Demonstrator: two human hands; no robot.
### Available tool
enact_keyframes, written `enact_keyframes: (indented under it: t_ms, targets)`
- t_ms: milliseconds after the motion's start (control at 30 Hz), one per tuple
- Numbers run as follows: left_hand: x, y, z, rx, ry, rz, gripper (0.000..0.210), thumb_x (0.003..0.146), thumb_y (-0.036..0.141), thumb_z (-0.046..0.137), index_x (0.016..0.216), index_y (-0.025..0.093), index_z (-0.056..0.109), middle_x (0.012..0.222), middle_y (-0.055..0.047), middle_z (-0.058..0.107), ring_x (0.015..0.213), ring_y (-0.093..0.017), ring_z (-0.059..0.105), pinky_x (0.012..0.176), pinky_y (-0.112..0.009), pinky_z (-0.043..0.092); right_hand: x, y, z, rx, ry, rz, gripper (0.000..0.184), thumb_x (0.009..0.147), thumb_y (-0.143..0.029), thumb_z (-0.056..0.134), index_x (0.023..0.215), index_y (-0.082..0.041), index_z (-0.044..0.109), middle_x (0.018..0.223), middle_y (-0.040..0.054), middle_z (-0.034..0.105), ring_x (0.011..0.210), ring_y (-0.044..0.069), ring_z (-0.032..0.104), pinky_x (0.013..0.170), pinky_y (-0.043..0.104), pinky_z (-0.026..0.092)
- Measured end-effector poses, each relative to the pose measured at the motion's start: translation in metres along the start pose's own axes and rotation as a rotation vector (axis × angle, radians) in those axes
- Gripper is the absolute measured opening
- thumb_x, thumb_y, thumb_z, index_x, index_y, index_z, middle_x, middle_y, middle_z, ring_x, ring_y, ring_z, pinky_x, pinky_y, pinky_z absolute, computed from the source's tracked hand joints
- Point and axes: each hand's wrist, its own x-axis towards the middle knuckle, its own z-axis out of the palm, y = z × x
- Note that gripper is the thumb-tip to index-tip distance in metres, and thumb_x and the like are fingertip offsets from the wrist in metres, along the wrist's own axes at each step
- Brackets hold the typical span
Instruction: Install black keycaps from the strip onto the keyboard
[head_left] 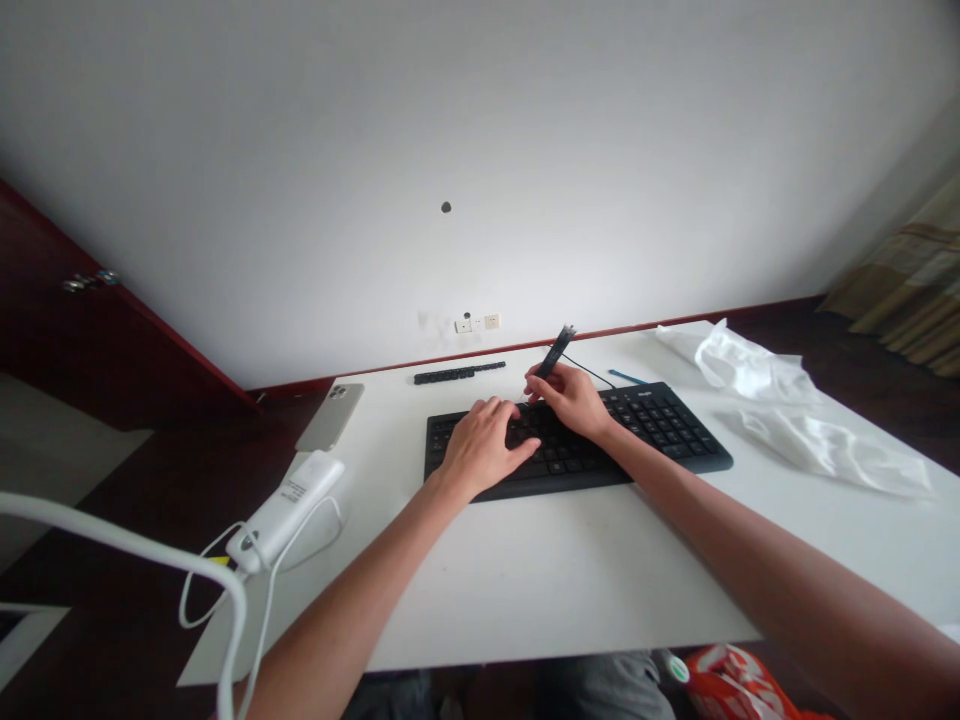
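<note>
A black keyboard [679, 425] lies on the white table in front of me. My left hand [484, 445] rests on its left part, thumb spread away from the fingers and nothing visibly held. My right hand [574, 398] is closed around a dark, flat-handled tool [556, 350], tilted with its upper end pointing up and to the right. The tool's lower end is at the keyboard's back edge, close to my left fingertips; its tip is too small to make out. Behind the keyboard lie black keycaps [444, 376] in rows.
On the table's left side are a phone [330, 418] and a white power strip [289, 510] with looping white cables. A thin blue stick [627, 377] lies behind the keyboard. Crumpled white plastic bags [750, 365] cover part of the right side. The wall [480, 260] stands behind.
</note>
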Motion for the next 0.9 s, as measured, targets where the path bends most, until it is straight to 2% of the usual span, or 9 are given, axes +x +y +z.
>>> enact_keyframes:
  t_ms: [200, 467, 900]
  targets:
    - [-0.005, 0.001, 0.011, 0.005, 0.024, -0.011, 0.05, 0.091, 0.058, 0.067, 0.123, 0.02, 0.065, 0.112, -0.009, 0.068, 0.109, -0.028, 0.063, 0.1, -0.041, 0.051, -0.002, -0.006, -0.001, -0.033, -0.013, 0.005, 0.025, 0.092, -0.041, 0.067, 0.098, -0.017, 0.067, 0.082, 0.0063, 0.076, 0.071, 0.021, 0.073, 0.07, 0.032, 0.057]
    - [-0.001, 0.0, 0.014, -0.042, 0.017, 0.015, 0.044, 0.092, 0.053, 0.069, 0.119, 0.018, 0.066, 0.11, -0.008, 0.069, 0.105, -0.027, 0.066, 0.098, -0.041, 0.053, -0.002, -0.006, 0.001, -0.139, -0.044, 0.023, 0.017, 0.089, -0.034, 0.067, 0.093, -0.017, 0.069, 0.074, 0.0037, 0.074, 0.068, 0.02, 0.073, 0.066, 0.029, 0.056]
    - [0.0, 0.0, 0.012, -0.068, 0.006, 0.031, 0.036, 0.093, 0.042, 0.067, 0.118, 0.016, 0.065, 0.11, -0.009, 0.075, 0.106, -0.026, 0.07, 0.096, -0.04, 0.055, -0.004, -0.009, 0.0, -0.156, -0.16, 0.019, 0.023, 0.092, -0.041, 0.066, 0.095, -0.018, 0.068, 0.077, 0.0055, 0.076, 0.071, 0.023, 0.074, 0.07, 0.033, 0.058]
